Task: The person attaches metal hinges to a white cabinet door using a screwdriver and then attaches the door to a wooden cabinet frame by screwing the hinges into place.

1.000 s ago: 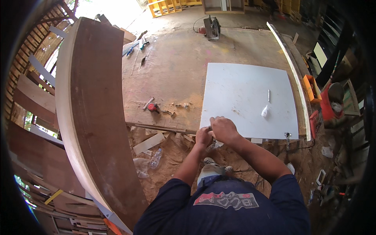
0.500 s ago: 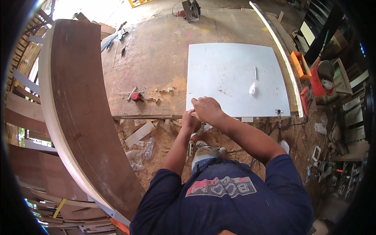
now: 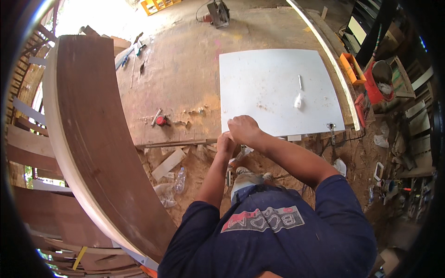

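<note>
From my end I count two hands, one left hand (image 3: 226, 142) and one right hand (image 3: 245, 129), with one white panel (image 3: 266, 83) on one tabletop (image 3: 174, 78). On that panel I make out one white bottle-like thing (image 3: 298, 101), one slim rod (image 3: 300, 82) and one metal fitting (image 3: 330, 126). Elsewhere I tally one round red tool (image 3: 161, 121), one saw (image 3: 218, 14), one orange box (image 3: 352, 68), one red bucket (image 3: 373, 84), one clear bottle (image 3: 180, 180) and two shoes (image 3: 242, 170). The scattered crumbs are too small for me to number.

White panel (image 3: 278, 83): rectangular, thin, lying flat. Location: upper half of frame, right of centre. Lower edge runs nearly horizontal; lower left corner partly hidden. Surface condition: scattered brown specks.
</note>
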A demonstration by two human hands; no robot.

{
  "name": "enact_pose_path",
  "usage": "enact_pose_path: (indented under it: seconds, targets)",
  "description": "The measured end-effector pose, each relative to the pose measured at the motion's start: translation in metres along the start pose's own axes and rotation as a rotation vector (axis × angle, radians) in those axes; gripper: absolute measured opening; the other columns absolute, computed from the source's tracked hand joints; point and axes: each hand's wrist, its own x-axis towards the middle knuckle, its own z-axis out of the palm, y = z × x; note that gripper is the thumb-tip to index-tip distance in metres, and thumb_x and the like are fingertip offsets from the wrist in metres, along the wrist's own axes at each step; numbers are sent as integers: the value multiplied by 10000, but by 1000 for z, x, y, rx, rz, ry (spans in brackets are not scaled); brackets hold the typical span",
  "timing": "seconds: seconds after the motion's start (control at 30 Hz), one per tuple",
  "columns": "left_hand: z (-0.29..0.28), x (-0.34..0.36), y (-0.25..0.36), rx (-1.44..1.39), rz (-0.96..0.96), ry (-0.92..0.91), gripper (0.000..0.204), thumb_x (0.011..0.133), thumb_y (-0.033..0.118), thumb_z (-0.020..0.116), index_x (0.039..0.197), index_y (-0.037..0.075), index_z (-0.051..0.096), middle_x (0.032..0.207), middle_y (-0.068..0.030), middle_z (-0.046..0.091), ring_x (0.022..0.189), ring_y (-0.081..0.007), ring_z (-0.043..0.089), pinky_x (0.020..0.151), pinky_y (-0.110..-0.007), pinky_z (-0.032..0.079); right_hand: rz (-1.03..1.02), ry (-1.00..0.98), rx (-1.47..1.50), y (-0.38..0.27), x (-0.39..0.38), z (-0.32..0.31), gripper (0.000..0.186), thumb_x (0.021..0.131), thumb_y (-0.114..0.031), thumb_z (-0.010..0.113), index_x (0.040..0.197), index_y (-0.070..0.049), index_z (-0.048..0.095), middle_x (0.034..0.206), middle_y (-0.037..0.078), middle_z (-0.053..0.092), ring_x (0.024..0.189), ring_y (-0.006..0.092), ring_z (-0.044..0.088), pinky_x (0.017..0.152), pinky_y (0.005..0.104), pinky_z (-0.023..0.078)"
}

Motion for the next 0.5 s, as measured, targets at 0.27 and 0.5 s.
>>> enact_pose_path:
  seconds: [0.27,0.5]
  targets:
    - [9,-13,110,622,182,-90,208,884,247,644,908,89,776,911,-178,761,891,-388,731,776,-487,568,97,-115,-32,5,8,12,169,819,-181,710,872,-41,787,926,207,766,894,340,769,808,426,618]
    - [-16,-9,97,681,250,-79,139,912,152,628,971,72,726,968,-158,749,947,-364,712,822,-477,562,83,-221,1,-5,15,-8,148,793,-124,711,886,-38,788,892,181,769,876,317,770,784,426,616]
